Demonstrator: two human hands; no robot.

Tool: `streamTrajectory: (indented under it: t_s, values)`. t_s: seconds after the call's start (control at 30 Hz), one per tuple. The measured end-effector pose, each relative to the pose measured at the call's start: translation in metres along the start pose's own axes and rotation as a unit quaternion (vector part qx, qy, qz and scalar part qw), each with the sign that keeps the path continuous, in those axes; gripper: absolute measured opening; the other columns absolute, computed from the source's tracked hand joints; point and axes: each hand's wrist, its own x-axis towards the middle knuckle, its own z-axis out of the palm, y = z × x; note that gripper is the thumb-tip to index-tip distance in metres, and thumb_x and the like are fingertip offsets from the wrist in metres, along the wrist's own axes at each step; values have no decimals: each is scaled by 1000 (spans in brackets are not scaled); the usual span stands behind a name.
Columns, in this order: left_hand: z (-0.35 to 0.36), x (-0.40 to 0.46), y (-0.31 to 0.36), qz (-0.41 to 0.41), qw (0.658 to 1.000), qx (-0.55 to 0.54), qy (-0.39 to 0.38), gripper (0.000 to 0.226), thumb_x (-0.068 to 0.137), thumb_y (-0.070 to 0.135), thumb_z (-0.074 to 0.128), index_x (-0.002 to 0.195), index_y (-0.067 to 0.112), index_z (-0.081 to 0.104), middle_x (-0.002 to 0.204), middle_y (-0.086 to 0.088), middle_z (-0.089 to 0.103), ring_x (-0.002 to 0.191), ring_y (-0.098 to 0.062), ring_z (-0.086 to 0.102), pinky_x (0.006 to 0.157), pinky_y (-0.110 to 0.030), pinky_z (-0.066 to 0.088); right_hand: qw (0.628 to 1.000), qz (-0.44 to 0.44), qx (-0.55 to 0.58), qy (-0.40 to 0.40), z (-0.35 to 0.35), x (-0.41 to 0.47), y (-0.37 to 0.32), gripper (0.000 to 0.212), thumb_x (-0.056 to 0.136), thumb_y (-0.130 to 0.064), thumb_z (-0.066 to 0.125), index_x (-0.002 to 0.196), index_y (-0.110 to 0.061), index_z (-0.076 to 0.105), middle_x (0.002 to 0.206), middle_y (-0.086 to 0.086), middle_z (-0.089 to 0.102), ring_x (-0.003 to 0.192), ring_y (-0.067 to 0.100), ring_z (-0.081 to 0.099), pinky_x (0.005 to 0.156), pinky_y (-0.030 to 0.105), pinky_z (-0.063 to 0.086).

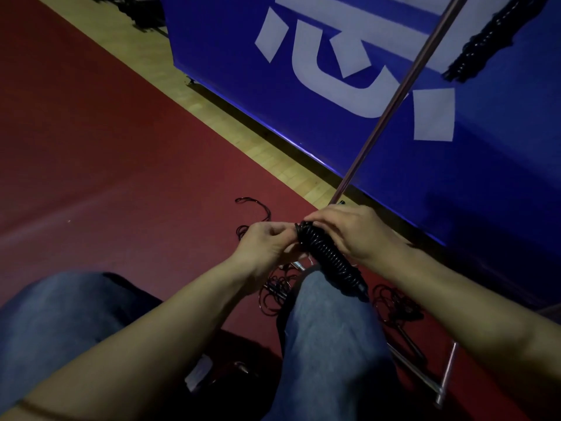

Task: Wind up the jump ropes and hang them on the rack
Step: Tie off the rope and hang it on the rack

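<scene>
While the person sits low over the red floor [106, 165], both hands meet just above the right knee [328, 323], and the wound jump rope [329, 256] is right there between them. It's a tight black coil, tilted, its lower end pointing down toward the knee in blue jeans. The right hand [352, 230] lies over the upper part of the coil, fingers curled down round it, gripping. The left hand [267, 241] is at the coil's top end, fingers [288, 235] bent in, pinching at the rope there; exactly which strand it has, I cannot tell. Down on the floor, loose black ropes [276, 291] lie in tangled loops between the knees, and another tangle [394, 302] sits just right of the right knee. A thin loop of cord [255, 205] trails out past the left hand. The rack's slanted metal pole [394, 101] rises from behind the right hand toward the top of the view, with a dark bundle already hanging [482, 41] near the top right. A metal base bar [425, 375] lies on the floor at lower right. Behind it all, a blue banner [501, 165] with large white characters.
</scene>
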Motion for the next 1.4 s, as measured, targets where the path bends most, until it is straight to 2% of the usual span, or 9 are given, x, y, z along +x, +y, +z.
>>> streamTrajectory:
  t_s: [0.13,0.3,0.43,0.53,0.67,0.83,1.07,1.2,1.4]
  values:
    - [-3,1,-5,-1,1000,-27,2,37,75,28,68,101,1,74,109,-20,72,102,-29,66,105,-46,48,998,34,15,41,9,-2,-7,29,96,-26,48,105,-11,71,95,1,71,83,11,66,76,13,48]
    - [3,-3,-12,14,998,-34,42,17,92,16,64,95,4,76,104,-22,73,93,-26,68,97,-40,53,999,29,16,20,13,0,-14,29,95,-26,47,103,-10,70,94,2,69,81,14,65,69,29,56]
    - [5,-4,-11,17,991,-123,45,21,94,11,60,105,-3,71,107,-23,72,98,-27,69,96,-39,54,1000,26,2,-4,4,11,-15,19,95,-23,55,102,-12,69,93,0,65,78,14,62,63,22,45]
    - [5,-5,-4,28,988,-149,42,25,94,9,59,113,-7,67,105,-22,72,94,-26,71,87,-34,59,998,60,24,-19,-3,22,-13,13,96,-19,57,101,-16,69,95,-4,66,86,12,60,74,25,46]
    - [6,-11,-1,44,993,-104,29,26,90,8,63,113,-4,68,105,-23,72,87,-25,72,71,-29,61,977,156,121,-85,-6,28,-10,14,96,-19,57,94,-23,70,92,-9,69,92,9,61,84,29,48]
    - [3,-10,1,25,995,-101,6,33,79,15,70,108,0,71,102,-23,73,86,-27,73,73,-31,62,943,212,243,-76,-5,21,-6,17,92,-18,64,87,-32,71,89,-13,71,89,0,64,88,28,53]
    - [-2,-3,-8,52,997,15,59,32,88,7,72,117,1,62,100,-42,61,85,-34,68,77,-41,61,949,205,209,-117,-2,17,-2,22,91,-18,66,93,-39,71,97,-14,70,94,0,64,90,32,54]
    - [0,-4,-10,68,995,47,61,27,90,-3,65,116,-3,58,58,-2,63,61,-16,67,79,-46,61,949,211,198,-127,-5,17,-6,18,91,-18,67,88,-35,68,90,-12,70,87,1,66,85,33,56]
    - [2,-7,-7,89,993,49,64,23,88,0,68,110,-2,60,55,2,61,65,-23,68,78,-46,61,937,232,235,-116,-6,22,-6,18,88,-15,69,86,-32,74,87,-8,73,85,7,69,82,39,59]
